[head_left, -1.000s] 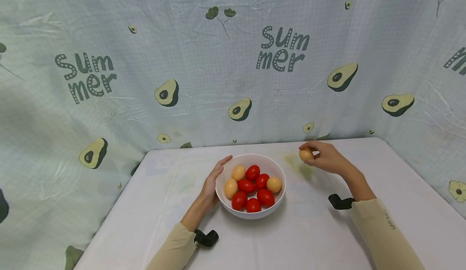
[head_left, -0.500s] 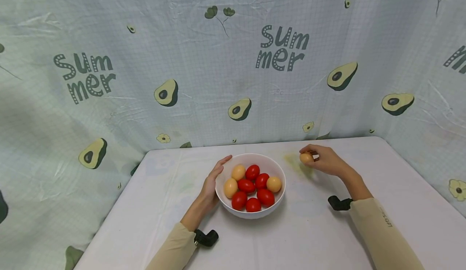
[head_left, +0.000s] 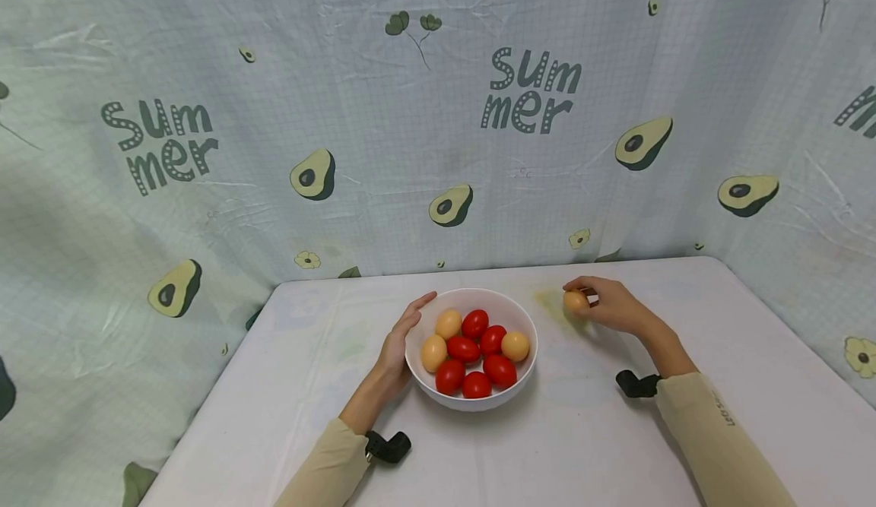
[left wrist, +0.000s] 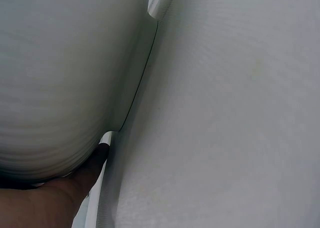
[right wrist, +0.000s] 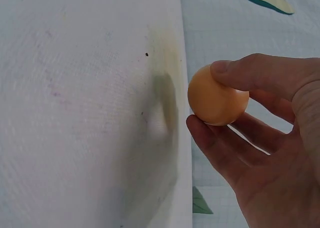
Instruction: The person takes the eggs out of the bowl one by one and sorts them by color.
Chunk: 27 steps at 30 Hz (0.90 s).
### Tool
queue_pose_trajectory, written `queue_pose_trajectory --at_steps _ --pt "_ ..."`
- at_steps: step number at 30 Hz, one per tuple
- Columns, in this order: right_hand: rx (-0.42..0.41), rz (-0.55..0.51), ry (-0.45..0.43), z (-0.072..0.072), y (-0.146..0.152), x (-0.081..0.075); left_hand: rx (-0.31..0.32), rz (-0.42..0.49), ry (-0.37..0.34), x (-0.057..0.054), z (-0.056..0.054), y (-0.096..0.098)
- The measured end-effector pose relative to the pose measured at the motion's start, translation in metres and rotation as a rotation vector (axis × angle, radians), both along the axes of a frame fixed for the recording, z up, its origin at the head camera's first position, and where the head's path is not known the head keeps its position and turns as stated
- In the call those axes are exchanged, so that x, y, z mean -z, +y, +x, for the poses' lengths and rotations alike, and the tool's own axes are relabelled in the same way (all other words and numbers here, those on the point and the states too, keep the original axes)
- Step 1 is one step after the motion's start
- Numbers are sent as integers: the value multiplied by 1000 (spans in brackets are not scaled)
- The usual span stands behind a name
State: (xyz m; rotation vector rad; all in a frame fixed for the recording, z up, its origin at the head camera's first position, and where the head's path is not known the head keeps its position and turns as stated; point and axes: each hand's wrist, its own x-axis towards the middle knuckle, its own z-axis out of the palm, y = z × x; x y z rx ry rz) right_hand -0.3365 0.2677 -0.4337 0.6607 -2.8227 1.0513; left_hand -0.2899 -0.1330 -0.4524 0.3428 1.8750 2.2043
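A white bowl (head_left: 416, 382) stands on the table, holding several red tomatoes (head_left: 463, 350) and 3 light brown eggs (head_left: 434, 353). My left hand (head_left: 395, 350) lies along the bowl's left side, its fingers extended against the outer wall. In the left wrist view, part of that hand (left wrist: 65, 193) shows beside the bowl's curved wall (left wrist: 65, 88). Right of the bowl, my right hand (head_left: 614, 305) pinches another egg (head_left: 576, 301) between thumb and fingers. The right wrist view shows this egg (right wrist: 215, 99) close up, the thumb on top and fingertips beneath.
The white table (head_left: 547, 446) has a yellowish-green stain (head_left: 550, 303) just left of the held egg. Behind it hangs a curtain (head_left: 383, 127) printed with avocados and lettering. Each wrist carries a black camera mount (head_left: 388, 448).
My right hand, with the egg in its grip, has come down slightly toward the tabletop. The left hand and the bowl have stayed put.
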Motion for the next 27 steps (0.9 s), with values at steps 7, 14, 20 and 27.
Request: queue_pose_trajectory --at_steps 7,14,20,27 --pt "-17 -1 -8 0 -1 1 -6 -2 0 0 0 0" --pt "-16 -11 -14 2 -1 2 -7 -9 -3 -1 0 1" --pt "-13 -2 -10 1 -1 4 -1 -6 0 -1 1 0" --pt "-14 2 -28 0 0 6 -1 -1 -5 -1 1 0"
